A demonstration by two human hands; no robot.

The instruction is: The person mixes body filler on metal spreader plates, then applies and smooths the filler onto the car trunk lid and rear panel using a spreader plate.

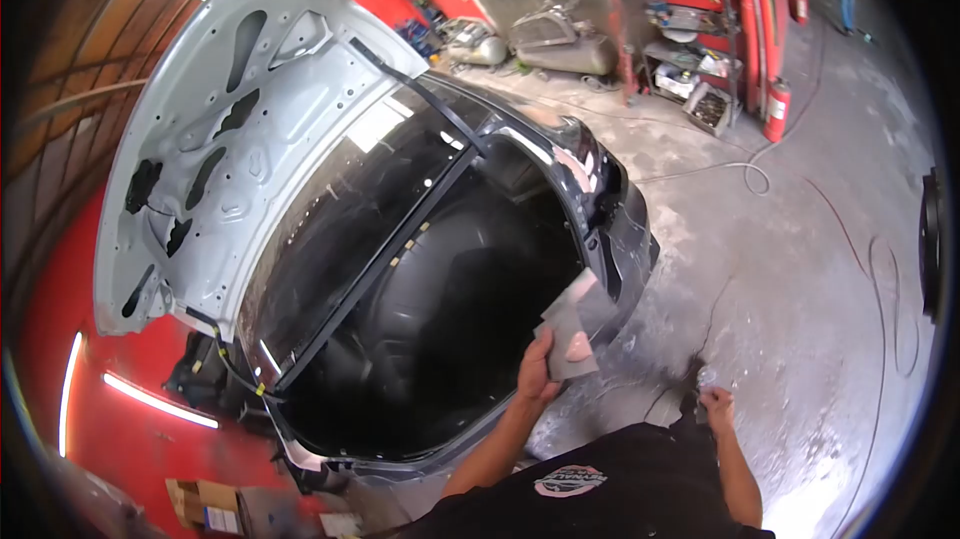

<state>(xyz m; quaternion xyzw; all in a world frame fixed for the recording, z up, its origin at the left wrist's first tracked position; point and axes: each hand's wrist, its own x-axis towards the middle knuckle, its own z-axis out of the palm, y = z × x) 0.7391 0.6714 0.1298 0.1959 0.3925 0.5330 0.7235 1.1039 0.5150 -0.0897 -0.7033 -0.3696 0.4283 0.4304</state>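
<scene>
The left hand grips a grey board by one edge, near the car's open trunk; tilting it could let the pink dab slide off, while a loose pinch by the right hand might drop its small clear object

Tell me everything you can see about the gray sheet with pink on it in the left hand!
The gray sheet is thin, flat and roughly rectangular, and looks dull; I can't tell its material. A pink patch shows on its lower part. Farther up it's paler and blurry, maybe a second piece. It's tilted, with the left hand gripping its left side. The car is behind it; I can't tell whether they touch.
</scene>
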